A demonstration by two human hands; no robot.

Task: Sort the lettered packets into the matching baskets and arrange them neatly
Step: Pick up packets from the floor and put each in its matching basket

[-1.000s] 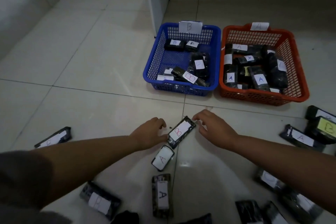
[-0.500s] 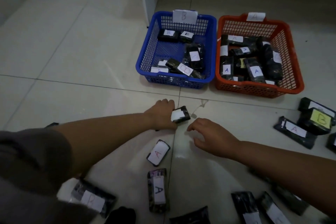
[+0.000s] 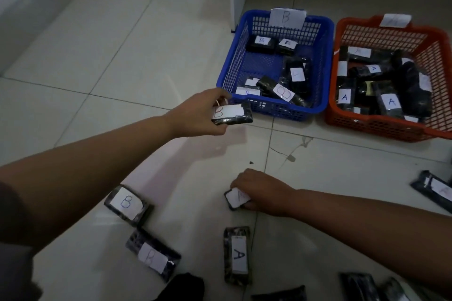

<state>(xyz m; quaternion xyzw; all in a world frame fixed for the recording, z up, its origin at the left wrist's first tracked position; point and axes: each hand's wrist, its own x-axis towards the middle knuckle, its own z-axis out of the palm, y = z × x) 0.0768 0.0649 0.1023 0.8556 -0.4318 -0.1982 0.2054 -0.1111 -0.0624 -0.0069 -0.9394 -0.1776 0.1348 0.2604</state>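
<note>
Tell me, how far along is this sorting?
Partway. Both the blue basket and the red basket already hold packets. The left hand carries a B packet toward the blue one; the right hand grips another packet. Several floor packets remain.

Packets wrapped in glossy black, each tagged with a white label; letters inked blue, a few dark or reddish. B basket blue lattice, A basket orange-red lattice, both fitted with white paper tags. Floor laid in off-white tiles, grey grout lines
</note>
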